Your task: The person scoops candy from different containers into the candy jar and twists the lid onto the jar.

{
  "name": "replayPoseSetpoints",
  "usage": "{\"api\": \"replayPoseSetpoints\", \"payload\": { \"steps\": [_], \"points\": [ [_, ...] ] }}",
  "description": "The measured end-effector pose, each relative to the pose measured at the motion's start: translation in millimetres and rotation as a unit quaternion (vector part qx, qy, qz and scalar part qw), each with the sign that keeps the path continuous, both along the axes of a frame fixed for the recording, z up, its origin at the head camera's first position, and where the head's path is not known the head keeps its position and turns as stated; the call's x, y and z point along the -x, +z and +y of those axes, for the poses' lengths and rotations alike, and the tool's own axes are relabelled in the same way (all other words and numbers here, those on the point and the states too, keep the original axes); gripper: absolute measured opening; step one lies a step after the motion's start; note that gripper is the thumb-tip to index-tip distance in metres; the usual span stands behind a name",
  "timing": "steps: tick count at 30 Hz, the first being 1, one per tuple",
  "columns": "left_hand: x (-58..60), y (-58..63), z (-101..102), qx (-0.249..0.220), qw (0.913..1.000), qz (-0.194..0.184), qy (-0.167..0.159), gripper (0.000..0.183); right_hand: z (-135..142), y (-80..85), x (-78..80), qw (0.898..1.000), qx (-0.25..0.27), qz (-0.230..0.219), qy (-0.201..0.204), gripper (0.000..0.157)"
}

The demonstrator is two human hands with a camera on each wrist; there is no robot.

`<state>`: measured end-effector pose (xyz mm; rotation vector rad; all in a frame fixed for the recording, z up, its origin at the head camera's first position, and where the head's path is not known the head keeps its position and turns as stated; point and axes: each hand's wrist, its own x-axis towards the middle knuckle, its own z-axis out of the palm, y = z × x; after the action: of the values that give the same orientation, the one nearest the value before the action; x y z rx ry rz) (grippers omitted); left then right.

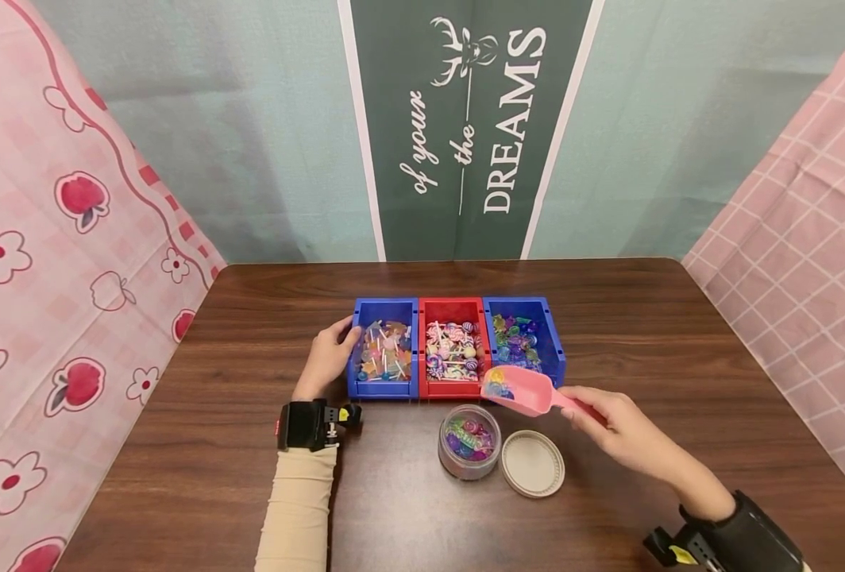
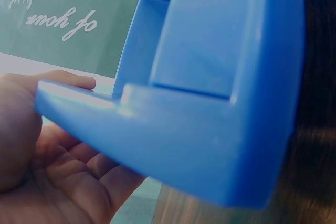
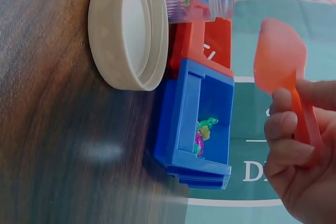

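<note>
My left hand [image 1: 326,357] holds the side wall of the left blue bin [image 1: 383,389], thumb at its rim and fingers along the outside. In that bin lie small lollipop-like and star-shaped pieces. My right hand [image 1: 626,433] grips the handle of a pink scoop [image 1: 530,391], with a few yellow and blue translucent pieces in its bowl. The scoop is above the front edges of the red bin [image 1: 451,389] and the right blue bin [image 1: 554,353], which holds colourful translucent pieces [image 1: 515,338]. Nearer to me, a clear round jar [image 1: 468,469] contains purple, pink and green pieces.
A cream lid [image 1: 533,465] lies just right of the jar, below the scoop. The three bins stand side by side on the brown wooden table [image 1: 201,445]. A green printed cloth [image 1: 458,230] hangs behind, with pink cloths at both sides.
</note>
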<state>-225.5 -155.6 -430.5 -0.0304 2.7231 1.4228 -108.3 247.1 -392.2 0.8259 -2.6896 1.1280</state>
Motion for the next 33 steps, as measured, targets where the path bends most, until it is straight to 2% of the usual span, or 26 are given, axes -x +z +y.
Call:
{"api": "replayPoseSetpoints", "payload": {
  "steps": [3, 6, 10, 15, 22, 33],
  "points": [
    [0.5, -0.2, 0, -0.002, 1.0, 0.0, 0.002, 0.048, 0, 0.4, -1.8, 0.999, 0.006, -0.017, 0.045, 0.024],
    [0.4, -0.3, 0, -0.004, 1.0, 0.003, 0.002, 0.048, 1, 0.3, -2.9, 0.997, 0.005, -0.025, 0.073, 0.023],
    [-0.4, 0.4, 1, -0.006, 1.0, 0.004, 0.002, 0.048, 3, 0.3, -3.0, 0.995, 0.001, -0.025, 0.098, 0.026],
    [-0.8, 0.8, 1, -0.004, 1.0, 0.003, 0.001, 0.048, 6, 2.0, -2.4, 0.991, -0.009, -0.048, 0.124, 0.027],
    [0.1, 1.1, 0, 0.0, 1.0, 0.008, 0.003, 0.048, 8, 4.2, -1.7, 0.989, -0.029, -0.058, 0.136, 0.023],
    [-0.3, -0.4, -1, -0.005, 0.9999, 0.01, 0.0, 0.048, 7, 12.4, -0.1, 0.988, -0.066, -0.038, 0.137, 0.021]
  ]
}}
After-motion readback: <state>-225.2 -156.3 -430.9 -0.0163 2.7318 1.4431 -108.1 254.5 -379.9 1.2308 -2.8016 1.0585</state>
